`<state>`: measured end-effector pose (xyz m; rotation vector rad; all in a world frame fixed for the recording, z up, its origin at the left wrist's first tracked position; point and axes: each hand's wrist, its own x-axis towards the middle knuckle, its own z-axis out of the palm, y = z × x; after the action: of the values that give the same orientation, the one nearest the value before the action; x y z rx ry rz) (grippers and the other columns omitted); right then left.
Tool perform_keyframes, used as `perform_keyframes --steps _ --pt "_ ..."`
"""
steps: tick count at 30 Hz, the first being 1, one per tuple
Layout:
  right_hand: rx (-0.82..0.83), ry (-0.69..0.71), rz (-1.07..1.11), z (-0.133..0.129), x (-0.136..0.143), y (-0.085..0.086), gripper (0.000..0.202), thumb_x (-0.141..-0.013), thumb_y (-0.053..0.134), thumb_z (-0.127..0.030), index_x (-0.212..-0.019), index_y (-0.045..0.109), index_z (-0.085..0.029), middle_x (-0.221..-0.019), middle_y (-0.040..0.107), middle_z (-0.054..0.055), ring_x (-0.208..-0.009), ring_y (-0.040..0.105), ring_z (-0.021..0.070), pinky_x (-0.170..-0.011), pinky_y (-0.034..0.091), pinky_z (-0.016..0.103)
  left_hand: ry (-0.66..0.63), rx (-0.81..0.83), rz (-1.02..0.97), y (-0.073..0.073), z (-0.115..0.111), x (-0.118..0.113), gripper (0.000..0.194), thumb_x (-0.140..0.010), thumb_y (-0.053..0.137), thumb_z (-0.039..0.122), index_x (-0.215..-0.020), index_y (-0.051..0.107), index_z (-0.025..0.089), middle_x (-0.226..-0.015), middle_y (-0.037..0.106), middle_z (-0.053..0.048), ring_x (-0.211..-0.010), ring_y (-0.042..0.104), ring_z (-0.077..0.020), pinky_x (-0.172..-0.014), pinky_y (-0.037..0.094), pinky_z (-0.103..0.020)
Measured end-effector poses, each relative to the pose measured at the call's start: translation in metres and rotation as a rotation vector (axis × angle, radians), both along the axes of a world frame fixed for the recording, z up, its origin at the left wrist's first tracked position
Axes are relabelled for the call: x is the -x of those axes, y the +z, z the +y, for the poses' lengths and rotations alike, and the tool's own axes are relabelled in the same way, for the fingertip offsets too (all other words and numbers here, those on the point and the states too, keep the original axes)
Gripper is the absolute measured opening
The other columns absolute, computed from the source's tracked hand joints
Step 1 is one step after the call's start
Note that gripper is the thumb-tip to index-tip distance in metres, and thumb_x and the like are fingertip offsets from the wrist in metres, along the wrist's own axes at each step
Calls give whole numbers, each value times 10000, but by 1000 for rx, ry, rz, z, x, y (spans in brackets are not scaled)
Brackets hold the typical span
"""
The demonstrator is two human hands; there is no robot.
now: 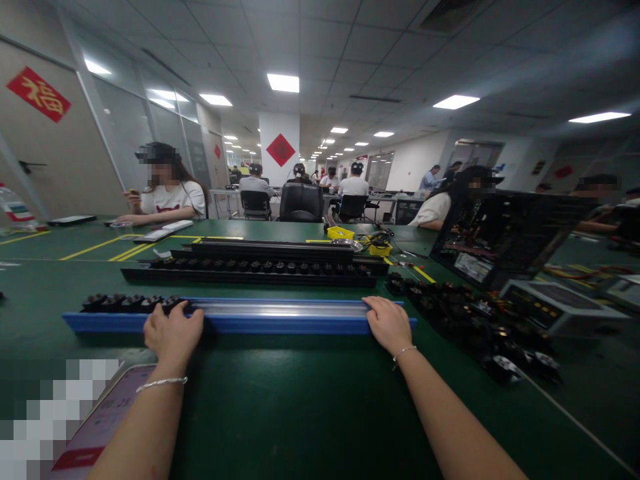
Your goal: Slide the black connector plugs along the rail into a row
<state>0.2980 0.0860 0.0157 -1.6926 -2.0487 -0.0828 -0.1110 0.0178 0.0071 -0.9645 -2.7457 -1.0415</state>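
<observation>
The left hand (173,333) touches the blue rail (285,325) beside the black parts (117,303), grip unclear; the right hand (391,327) grasps its right end. Light, even pressure would best steady the rail on the green bench (280,407).

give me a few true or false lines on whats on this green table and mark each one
1. The left hand touches the blue rail. True.
2. The right hand is at the left end of the blue rail. False: the right hand is near its right end.
3. Black parts fill the whole blue rail. False: the black parts sit only in its left portion.
4. A phone lies nearer the camera than the blue rail. True.
5. The computer case is left of the blue rail. False: the computer case stands to the right.
</observation>
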Motion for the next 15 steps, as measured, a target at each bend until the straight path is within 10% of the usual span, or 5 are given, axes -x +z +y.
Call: perform_keyframes --steps 15 --pt "8 -12 2 -2 2 1 415 -800 341 -198 -1113 607 -248 -1190 598 14 -1129 477 182 -952 307 361 15 -31 -47 0 1 -6 465 -757 421 490 -1094 618 237 -1353 360 -119 -1298 229 -364 -1038 245 -508"
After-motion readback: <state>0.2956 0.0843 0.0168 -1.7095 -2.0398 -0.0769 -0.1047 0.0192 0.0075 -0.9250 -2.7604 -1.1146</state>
